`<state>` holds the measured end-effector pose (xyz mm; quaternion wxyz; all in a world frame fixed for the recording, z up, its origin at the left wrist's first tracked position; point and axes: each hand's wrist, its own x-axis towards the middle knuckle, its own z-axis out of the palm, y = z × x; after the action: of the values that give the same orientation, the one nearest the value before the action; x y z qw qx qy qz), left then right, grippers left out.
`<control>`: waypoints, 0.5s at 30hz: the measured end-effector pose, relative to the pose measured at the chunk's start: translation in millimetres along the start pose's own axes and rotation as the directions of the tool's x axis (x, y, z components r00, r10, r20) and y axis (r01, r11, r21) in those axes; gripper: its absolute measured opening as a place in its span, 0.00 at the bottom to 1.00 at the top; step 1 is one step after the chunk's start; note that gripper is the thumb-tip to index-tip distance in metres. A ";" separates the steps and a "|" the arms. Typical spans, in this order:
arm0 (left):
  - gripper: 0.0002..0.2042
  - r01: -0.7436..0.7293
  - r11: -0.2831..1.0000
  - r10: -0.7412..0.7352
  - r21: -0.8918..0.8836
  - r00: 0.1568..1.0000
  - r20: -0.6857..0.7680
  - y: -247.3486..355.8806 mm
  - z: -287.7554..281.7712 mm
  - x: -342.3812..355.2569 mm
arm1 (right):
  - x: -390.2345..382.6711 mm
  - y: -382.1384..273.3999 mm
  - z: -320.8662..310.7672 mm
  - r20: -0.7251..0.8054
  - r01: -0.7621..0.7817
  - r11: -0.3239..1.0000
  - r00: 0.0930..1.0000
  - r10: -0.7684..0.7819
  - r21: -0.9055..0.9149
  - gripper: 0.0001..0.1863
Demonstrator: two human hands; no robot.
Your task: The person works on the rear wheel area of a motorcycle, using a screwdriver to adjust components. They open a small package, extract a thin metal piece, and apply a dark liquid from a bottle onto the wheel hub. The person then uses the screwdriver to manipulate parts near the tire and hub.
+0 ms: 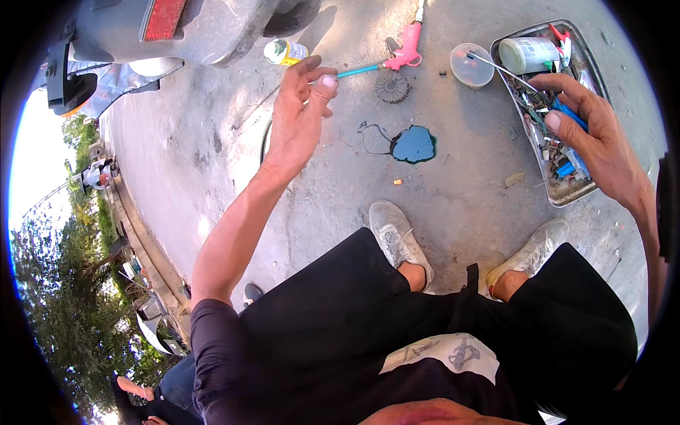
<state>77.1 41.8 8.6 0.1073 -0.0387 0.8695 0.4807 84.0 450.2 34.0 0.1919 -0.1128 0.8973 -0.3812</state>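
My left hand (301,113) is raised over the ground with its fingers curled toward the thumb; anything pinched between them is too small or hidden to make out. Just beyond its thumb lies a pink air blow gun (405,51) with a long blue nozzle. My right hand (598,131) hangs over a metal tray (559,201) and grips a screwdriver (501,70), whose thin shaft points left and whose blue handle shows between thumb and fingers. Below that shaft's tip sits a round clear plastic tub (470,74).
In the tray are a white jar (528,55) and several loose screws and small parts. A dark toothed wheel (392,87), a dark liquid puddle (414,144) and a yellow-labelled can (286,52) are on the concrete. A vehicle's body (198,35) overhangs the upper left.
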 end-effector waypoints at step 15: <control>0.24 -0.484 0.858 0.392 -0.175 0.835 -0.386 20.2 -51.5 47.4 | 76.4 -85.6 78.9 -0.171 0.348 0.768 0.937 -0.305 0.538 0.21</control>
<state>19.8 10.9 41.2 -0.1631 0.0674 0.7877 0.5903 54.0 314.5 26.3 0.1141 -0.1916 0.7186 -0.6587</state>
